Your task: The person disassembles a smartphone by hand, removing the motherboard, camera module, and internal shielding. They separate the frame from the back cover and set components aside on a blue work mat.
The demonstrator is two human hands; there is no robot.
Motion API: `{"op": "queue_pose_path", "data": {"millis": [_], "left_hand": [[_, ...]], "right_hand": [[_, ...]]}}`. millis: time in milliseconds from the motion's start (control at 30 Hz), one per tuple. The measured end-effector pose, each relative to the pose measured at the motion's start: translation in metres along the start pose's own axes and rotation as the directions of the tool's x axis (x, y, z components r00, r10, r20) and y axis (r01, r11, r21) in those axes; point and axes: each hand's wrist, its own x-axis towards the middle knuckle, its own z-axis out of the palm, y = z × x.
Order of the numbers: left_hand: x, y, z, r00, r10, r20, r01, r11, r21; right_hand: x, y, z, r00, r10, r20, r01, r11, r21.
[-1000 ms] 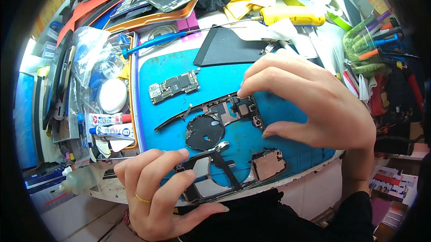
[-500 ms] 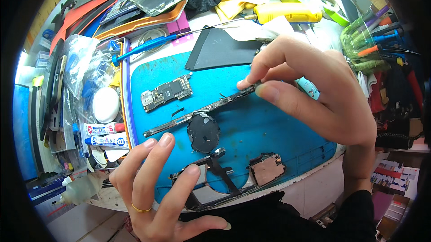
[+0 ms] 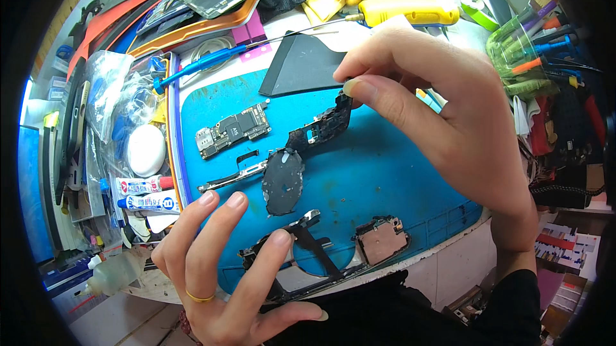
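Note:
My right hand (image 3: 443, 102) pinches the top end of a thin black flex assembly (image 3: 321, 129) with a round black coil (image 3: 282, 180), lifting it off the blue work mat (image 3: 385, 179). Its lower metal strip (image 3: 232, 176) still touches the mat. My left hand (image 3: 224, 269), with a gold ring, presses a black phone frame (image 3: 308, 262) down at the mat's near edge, fingers spread. A small circuit board (image 3: 232, 129) lies on the mat at upper left. A copper-coloured shielded part (image 3: 382, 241) sits in the frame's right end.
A dark flat panel (image 3: 301, 63) lies at the mat's far edge. A blue-handled tool (image 3: 199, 67), yellow-handled tool (image 3: 410, 9), glue tubes (image 3: 144, 195), a white round case (image 3: 146, 150), plastic bags and orange cases crowd the left and back. Screwdrivers in a holder (image 3: 532, 44) stand right.
My right hand has lifted the flex assembly up and away from the frame, toward the far side of the mat. My left hand stays on the frame with fingers raised.

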Motion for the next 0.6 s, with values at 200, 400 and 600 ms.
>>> {"op": "queue_pose_path", "data": {"millis": [200, 400, 600], "left_hand": [[0.002, 0.003, -0.001, 1.0, -0.006, 0.026, 0.005, 0.999, 0.036], [0.007, 0.007, 0.0, 0.998, 0.011, 0.057, -0.016, 0.995, 0.102], [0.011, 0.012, 0.002, 0.998, -0.013, 0.057, 0.005, 0.991, 0.134]], "right_hand": [[0.001, 0.002, 0.002, 1.0, -0.021, -0.007, 0.021, 1.0, -0.003], [0.0, 0.0, 0.002, 1.0, -0.025, -0.01, 0.025, 1.0, 0.006], [-0.002, 0.002, 0.0, 0.998, -0.051, -0.023, 0.051, 0.999, -0.01]]}}
